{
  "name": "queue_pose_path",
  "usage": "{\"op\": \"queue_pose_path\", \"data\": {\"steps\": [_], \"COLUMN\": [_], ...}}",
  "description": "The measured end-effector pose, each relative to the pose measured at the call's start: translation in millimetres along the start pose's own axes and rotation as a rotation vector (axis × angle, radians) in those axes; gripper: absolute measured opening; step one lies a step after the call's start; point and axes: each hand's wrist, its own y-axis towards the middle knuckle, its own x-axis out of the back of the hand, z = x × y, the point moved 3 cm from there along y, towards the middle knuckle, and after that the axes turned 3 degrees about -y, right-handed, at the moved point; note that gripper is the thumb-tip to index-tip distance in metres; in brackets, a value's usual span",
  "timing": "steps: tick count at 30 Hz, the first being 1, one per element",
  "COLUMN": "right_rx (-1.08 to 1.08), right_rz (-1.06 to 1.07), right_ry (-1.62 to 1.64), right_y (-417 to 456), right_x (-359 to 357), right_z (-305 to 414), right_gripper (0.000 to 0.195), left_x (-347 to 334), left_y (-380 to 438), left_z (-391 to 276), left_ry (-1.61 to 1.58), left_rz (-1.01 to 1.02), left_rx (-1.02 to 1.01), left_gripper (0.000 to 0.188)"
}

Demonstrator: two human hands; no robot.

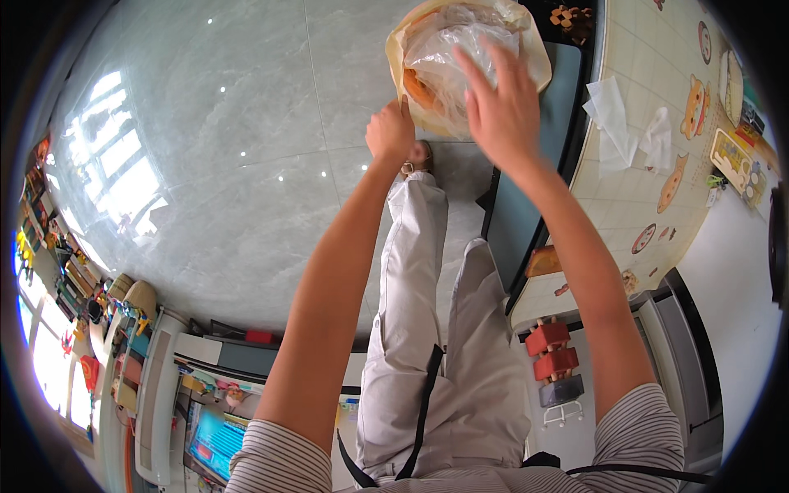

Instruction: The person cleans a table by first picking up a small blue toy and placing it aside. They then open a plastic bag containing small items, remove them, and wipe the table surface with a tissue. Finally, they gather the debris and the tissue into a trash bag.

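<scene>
A round bin [421,89], orange inside, is lined with a pale yellow plastic bag [535,37]. Crumpled clear plastic [431,49] fills its mouth. My left hand [392,130] is closed on the near left edge of the yellow bag. Over the near right part of the bin, my right hand [502,101] has its fingers spread above the clear plastic; it is blurred, and whether the fingertips touch the plastic I cannot tell. What lies under the clear plastic is hidden.
A table with a cartoon-print cover [641,240] stands at the right, with crumpled white tissues [610,126] on it. Beside it is a grey-blue bench or panel [524,209]. Grey floor tiles [246,123] stretch left. A lit screen [216,440] is at the lower left.
</scene>
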Motion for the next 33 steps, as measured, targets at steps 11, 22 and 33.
{"op": "queue_pose_path", "data": {"steps": [11,22,33], "right_rx": [-0.169,-0.208,-0.855], "right_rz": [0.816,0.418,-0.489], "right_ry": [-0.627,0.066,0.136], "right_y": [25.0,-12.8,-290.9], "right_x": [-145.7,-63.9,155.9], "right_z": [-48.8,47.4,-37.8], "right_gripper": [0.047,0.040,0.051], "left_x": [-11.2,21.0,-45.0], "left_y": [6.9,-58.9,-246.8], "left_z": [-7.5,12.1,-84.0], "left_ry": [0.023,0.105,-0.214], "left_rz": [0.056,0.033,0.186], "left_rx": [-0.090,-0.302,-0.709], "left_gripper": [0.040,0.029,0.012]}}
